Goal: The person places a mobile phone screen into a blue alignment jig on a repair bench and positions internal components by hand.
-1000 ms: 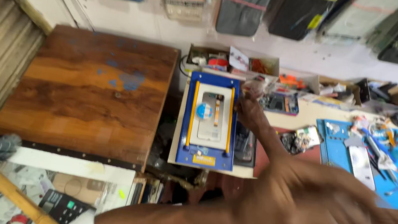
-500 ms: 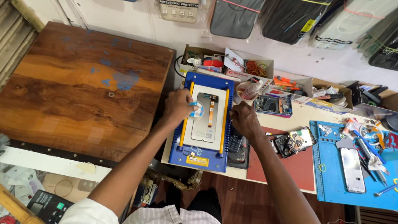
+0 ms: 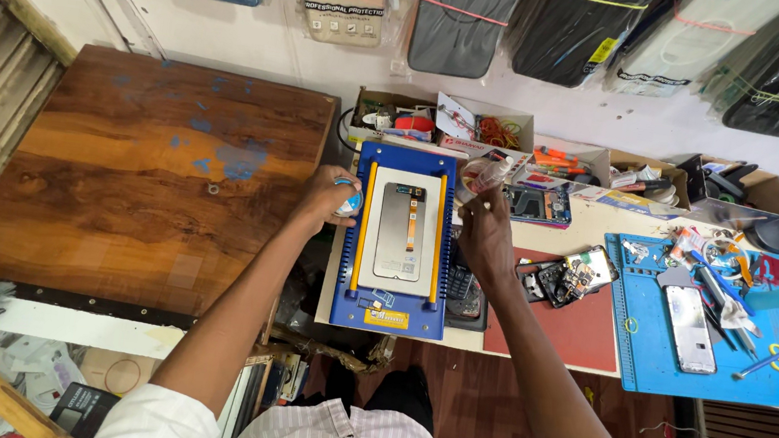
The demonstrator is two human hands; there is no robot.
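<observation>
- Phone point(image 3: 401, 232): flat, rounded-corner slab with a pale grey glossy face, lying lengthwise on the machine's white plate, between two yellow rails.
- Machine point(image 3: 390, 314): blue boxy metal body, smooth, with a small sticker patch near its front edge; it sits at the left end of the bench point(image 3: 578, 234), tight against a wooden board point(image 3: 127, 177).
- Left hand point(image 3: 325, 197): at the machine's left edge, fingers curled shut around a small round blue-and-white object point(image 3: 348, 200); what the object is, I cannot tell. The phone lies just right of this hand, apart from it, with a yellow rail between.
- Right hand point(image 3: 483, 238): at the machine's right edge, fingers pinched together on something thin near the top corner; too small to identify. The phone lies just left of this hand, not touched.
- Board: worn brown wood grain, blotched with blue paint.
- Red mat point(image 3: 574, 329): under the right forearm, matte, carrying an opened phone with exposed boards.
- Blue mat point(image 3: 738, 366): further right, rubbery, holding another phone, tweezers and scissors.
- Cardboard boxes point(image 3: 441, 121): along the wall, full of small parts.
- Phone cases point(image 3: 459, 15): hanging in plastic sleeves above.
</observation>
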